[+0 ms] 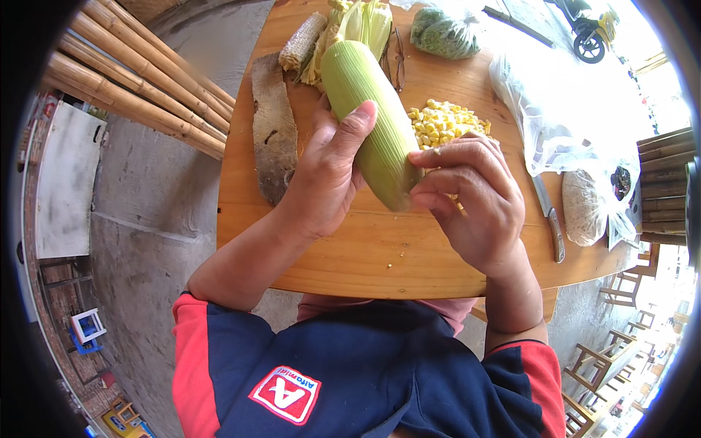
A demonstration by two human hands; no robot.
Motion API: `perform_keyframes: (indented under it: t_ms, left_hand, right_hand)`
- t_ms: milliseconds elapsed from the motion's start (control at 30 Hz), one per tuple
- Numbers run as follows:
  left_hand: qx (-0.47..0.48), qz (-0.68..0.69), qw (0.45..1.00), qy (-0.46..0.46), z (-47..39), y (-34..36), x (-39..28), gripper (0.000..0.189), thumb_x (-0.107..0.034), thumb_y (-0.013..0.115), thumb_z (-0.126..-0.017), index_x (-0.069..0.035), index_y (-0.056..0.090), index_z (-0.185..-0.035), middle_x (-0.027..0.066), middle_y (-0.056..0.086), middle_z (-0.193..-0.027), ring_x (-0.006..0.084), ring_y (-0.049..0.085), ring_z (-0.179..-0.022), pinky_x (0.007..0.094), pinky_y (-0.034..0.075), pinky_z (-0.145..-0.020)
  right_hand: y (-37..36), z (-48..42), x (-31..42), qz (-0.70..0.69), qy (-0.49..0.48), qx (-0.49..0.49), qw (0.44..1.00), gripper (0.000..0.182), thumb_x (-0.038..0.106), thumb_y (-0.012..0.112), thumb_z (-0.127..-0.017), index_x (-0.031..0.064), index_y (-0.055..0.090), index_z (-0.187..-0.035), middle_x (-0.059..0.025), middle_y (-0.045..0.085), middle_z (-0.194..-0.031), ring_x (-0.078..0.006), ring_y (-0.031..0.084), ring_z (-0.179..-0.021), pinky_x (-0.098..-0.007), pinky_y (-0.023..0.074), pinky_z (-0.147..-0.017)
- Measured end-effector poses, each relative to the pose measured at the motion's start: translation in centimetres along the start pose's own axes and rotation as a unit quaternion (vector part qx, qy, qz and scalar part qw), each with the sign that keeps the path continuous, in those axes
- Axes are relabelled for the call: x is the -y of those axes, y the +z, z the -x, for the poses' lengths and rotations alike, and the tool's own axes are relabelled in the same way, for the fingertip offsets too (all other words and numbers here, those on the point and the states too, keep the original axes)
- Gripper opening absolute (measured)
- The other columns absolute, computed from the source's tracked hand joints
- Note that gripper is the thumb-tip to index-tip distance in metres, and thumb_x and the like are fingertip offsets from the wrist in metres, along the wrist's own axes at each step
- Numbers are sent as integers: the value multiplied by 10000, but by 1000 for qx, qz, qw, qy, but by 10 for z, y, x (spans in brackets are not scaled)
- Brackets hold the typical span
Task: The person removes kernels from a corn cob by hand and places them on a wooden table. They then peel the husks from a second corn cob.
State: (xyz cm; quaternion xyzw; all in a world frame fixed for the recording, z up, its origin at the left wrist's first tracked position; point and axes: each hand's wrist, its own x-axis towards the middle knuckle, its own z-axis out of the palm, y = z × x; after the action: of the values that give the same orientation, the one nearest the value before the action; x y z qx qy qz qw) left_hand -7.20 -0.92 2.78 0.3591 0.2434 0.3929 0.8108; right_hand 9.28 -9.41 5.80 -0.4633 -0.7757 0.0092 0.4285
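An ear of corn in its smooth green husk (378,117) is held aslant above the wooden table. My left hand (337,159) grips its middle, with the thumb across the husk. The fingertips of my right hand (471,191) pinch at its lower end, where the husk is slightly blurred. Behind my right hand lies a pile of loose yellow corn kernels (446,121), partly hidden by the fingers. Beyond the ear are peeled-off corn husks (367,24) and a stripped corncob (303,41).
A worn wooden board (274,126) lies at the left of the table (350,252). A knife (549,219) rests at the right, beside clear plastic bags (585,208). At the back are a bag of green vegetables (444,34) and a pair of glasses (400,60). Bamboo poles (142,82) stand left.
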Motion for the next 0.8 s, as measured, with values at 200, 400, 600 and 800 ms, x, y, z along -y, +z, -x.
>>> perform_keyframes:
  t_ms: [200, 400, 600, 800]
  left_hand:
    - [-10, -35, 999, 3, 1, 3, 2, 451, -360, 456, -1023, -13, 418, -1309, 82, 594, -1142, 134, 625, -1007, 286, 548, -844]
    - [5, -38, 999, -27, 5, 3, 5, 456, -367, 445, -1026, -15, 413, -1314, 84, 589, -1155, 141, 619, -1028, 295, 543, -860]
    - [48, -90, 994, -32, 12, 8, 1, 526, -351, 442, -1028, -31, 288, -1417, 97, 535, -1244, 146, 575, -1106, 319, 523, -896]
    - [134, -162, 976, 54, 12, 8, 7, 688, -389, 467, -1011, -95, 85, -1503, 98, 436, -1354, 174, 507, -1198, 290, 496, -895]
  right_hand:
    - [19, 7, -1, -12, 54, -75, 996, 202, -49, 672, -728, 53, 569, -869, -70, 635, -900, -268, 593, -806, -363, 470, -744]
    - [22, 12, -7, -68, 85, -111, 988, 155, -74, 621, -802, 16, 548, -906, -82, 616, -860, -254, 598, -778, -343, 486, -707]
    - [11, 14, -2, -230, 265, -122, 928, 128, 144, 495, -1012, 26, 531, -975, -20, 565, -891, -108, 510, -811, -237, 428, -766]
    - [1, 14, -5, -386, 345, -119, 847, 195, 193, 447, -1038, 21, 522, -1087, -23, 546, -931, -89, 508, -870, -226, 423, -804]
